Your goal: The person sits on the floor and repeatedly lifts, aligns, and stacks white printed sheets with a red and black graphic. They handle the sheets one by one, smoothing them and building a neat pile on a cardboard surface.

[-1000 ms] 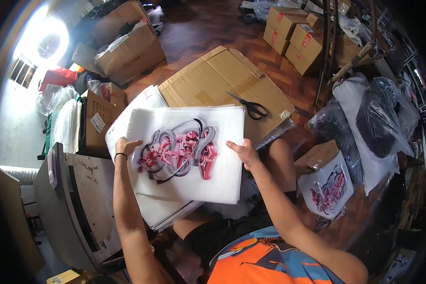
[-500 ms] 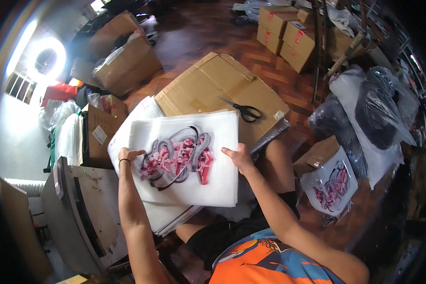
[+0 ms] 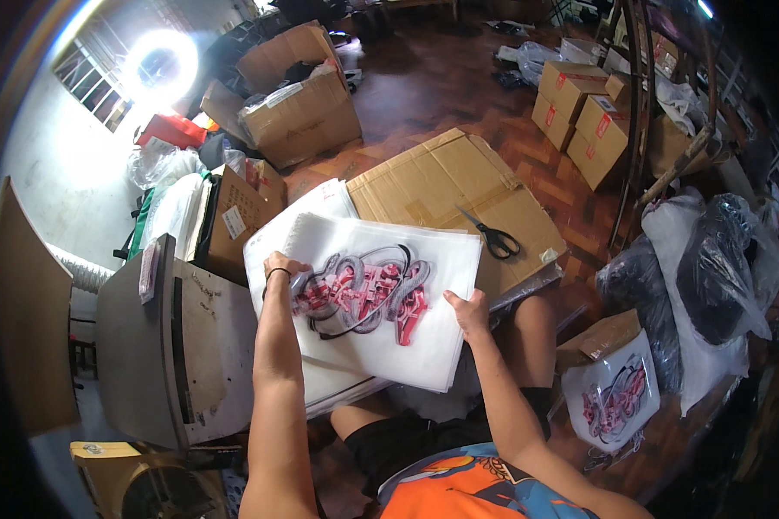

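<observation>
Between my hands is a thin stack of white printed sheets [image 3: 372, 355], bearing a red, grey and black picture of tangled tubes and mechanical shapes. My left hand [image 3: 283, 270] grips the left edge, thumb on top and fingers partly hidden. On the opposite edge my right hand [image 3: 468, 313] pinches the sheets with its thumb uppermost. Beneath them and to the left lies a larger pile of white sheets [image 3: 264, 240]. Just beyond, black-handled scissors [image 3: 498, 243] rest with blades apart on a flat piece of brown cardboard [image 3: 441, 177].
At right, a clear-bagged print [image 3: 616, 398] with the same picture leans against a small carton [image 3: 599, 339], near plastic-wrapped bundles [image 3: 710, 259]. Cartons [image 3: 599, 138] stand far right, an open box [image 3: 303, 117] far left. A grey-edged panel [image 3: 143, 346] is close to my left arm.
The whole view has shifted, so things appear farther right and mostly lower. Both hands keep hold of the sheets, which now slant slightly down toward the right.
</observation>
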`<state>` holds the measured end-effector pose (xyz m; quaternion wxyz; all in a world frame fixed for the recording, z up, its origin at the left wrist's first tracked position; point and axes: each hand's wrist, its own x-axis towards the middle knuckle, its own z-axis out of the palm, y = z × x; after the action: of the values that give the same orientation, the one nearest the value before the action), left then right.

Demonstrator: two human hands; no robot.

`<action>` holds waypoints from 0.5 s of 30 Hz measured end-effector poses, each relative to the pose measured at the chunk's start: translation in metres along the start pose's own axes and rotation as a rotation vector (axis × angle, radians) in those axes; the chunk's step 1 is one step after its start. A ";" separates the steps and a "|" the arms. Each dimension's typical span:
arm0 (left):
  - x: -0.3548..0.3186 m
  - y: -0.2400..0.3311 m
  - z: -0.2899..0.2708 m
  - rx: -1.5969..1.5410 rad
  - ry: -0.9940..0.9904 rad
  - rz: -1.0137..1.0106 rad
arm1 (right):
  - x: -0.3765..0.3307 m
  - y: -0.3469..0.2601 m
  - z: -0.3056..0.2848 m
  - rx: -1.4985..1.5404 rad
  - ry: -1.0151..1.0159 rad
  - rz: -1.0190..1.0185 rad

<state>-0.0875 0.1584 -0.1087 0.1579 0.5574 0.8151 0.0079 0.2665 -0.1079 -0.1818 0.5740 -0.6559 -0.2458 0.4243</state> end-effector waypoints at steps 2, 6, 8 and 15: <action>0.016 -0.009 0.004 -0.013 -0.094 -0.033 | -0.002 -0.003 0.004 -0.012 0.001 0.005; 0.017 -0.002 0.005 -0.074 -0.122 0.014 | 0.002 0.006 0.001 -0.073 0.046 -0.011; 0.015 -0.018 0.004 -0.118 -0.124 0.119 | 0.003 0.008 0.001 -0.072 0.049 -0.067; 0.021 -0.027 -0.022 -0.161 -0.307 0.150 | 0.008 0.017 -0.002 0.002 0.058 -0.069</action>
<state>-0.1244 0.1709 -0.0980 0.3233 0.5967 0.7345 -0.0002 0.2697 -0.1060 -0.2001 0.5960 -0.6584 -0.2510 0.3850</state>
